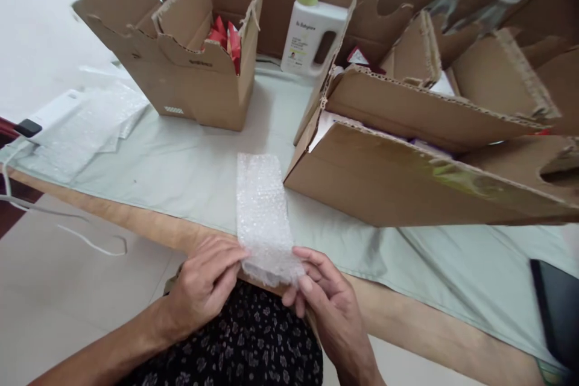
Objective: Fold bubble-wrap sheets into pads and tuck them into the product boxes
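Bubble wrap (262, 217), near end pinched, fingertips hidden

Both hands, left hand (203, 283) and right hand (328, 298), apparently pinch the bubble-wrap strip (263, 217).

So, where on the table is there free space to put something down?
One bare patch of cloth lies between the left box, the bubble wrap strip and the plastic bags. Another lies at the near right, below the big right box and beside the dark object. The back, around the white bottle, is crowded. Both hands pinch the strip's near end.
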`<state>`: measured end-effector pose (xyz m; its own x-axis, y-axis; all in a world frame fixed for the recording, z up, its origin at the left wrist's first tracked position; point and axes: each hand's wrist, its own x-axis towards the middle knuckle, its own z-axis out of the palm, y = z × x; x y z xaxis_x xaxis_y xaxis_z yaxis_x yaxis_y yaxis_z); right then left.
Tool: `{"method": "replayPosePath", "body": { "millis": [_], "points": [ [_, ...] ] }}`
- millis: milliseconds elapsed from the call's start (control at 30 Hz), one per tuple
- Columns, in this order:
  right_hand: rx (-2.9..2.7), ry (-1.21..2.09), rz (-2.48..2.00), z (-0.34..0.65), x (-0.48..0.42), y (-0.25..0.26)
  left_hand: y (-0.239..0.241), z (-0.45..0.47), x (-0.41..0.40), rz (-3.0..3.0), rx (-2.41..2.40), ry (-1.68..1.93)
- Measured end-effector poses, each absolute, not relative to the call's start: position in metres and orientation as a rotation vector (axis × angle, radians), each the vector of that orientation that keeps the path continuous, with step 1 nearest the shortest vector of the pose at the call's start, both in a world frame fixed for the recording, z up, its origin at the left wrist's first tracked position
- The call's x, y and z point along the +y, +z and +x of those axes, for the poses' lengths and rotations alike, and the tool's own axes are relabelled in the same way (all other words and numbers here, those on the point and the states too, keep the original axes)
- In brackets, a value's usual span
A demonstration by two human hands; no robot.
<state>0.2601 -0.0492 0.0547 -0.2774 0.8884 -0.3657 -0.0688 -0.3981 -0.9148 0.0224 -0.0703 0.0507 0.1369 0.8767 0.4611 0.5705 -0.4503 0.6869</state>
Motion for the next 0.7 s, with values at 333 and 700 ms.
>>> {"method": "replayPosePath", "body": {
  "millis": [333, 700],
  "points": [
    [-2.241, 0.563, -0.905, 0.249, -0.035, 0.073, 0.054, 0.022, -0.048, 1.734, 1.833, 1.06],
    [-2.591, 0.245, -1.018, 0.226, -0.002, 0.05, 0.05, 0.012, -0.048, 2.312, 1.765, 0.98]
  ]
}}
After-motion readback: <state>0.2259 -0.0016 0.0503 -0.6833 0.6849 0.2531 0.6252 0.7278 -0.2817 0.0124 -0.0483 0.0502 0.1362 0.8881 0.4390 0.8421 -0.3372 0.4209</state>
